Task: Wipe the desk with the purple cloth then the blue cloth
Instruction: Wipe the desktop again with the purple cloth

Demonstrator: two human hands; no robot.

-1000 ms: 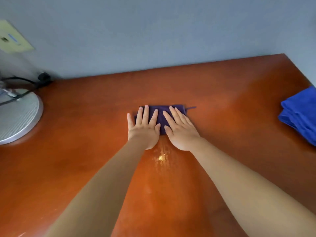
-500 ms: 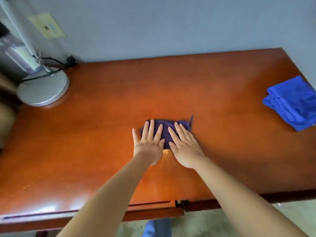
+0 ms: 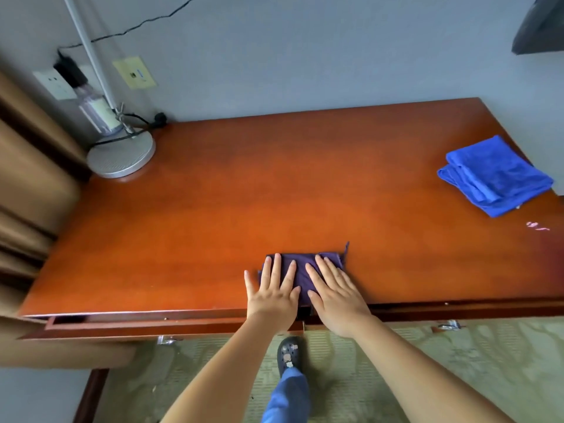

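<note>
— Where's the purple cloth (image 3: 300,271)?
— Lower centre, by the desk (image 3: 213,209) front edge, under flat, spread fingers of left hand (image 3: 273,296) and right hand (image 3: 337,296).
— Changed?
— It's nearer the edge than before. Blue cloth (image 3: 494,175) lies far right.

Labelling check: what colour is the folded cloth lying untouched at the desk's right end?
Folded cloth: bright blue, head view.

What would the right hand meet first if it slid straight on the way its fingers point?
Probably nothing soon. The right hand lies flat on the purple cloth, fingers aimed up-left toward the wall; beyond the cloth's far edge only bare desk shows.
</note>
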